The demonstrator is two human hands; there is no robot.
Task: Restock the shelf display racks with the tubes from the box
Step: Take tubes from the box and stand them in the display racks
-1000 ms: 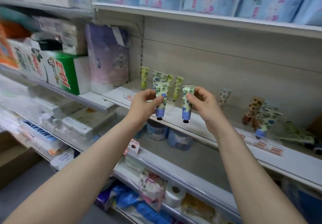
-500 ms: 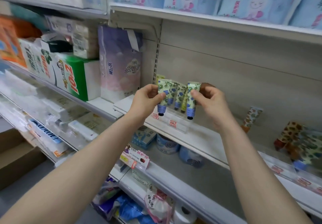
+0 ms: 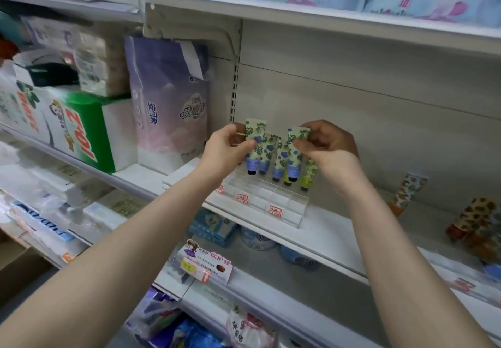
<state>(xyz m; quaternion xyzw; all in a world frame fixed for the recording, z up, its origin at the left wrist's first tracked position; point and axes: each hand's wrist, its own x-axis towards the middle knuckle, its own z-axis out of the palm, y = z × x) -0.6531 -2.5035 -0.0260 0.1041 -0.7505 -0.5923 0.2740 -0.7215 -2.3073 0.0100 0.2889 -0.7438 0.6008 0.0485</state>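
Up at the shelf, the left hand pinches one floral tube and the right hand pinches a second tube. Both hang cap-down just above the clear display rack, beside the standing tubes.

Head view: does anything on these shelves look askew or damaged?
The tall lilac plastic pack has a white flap hanging loose at its top, as if torn open. Far right, orange-patterned tubes look heaped, though blurred.

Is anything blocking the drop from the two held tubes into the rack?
Nothing visible: the left tube and right tube hang over empty front slots of the rack; other tubes stand just behind them.
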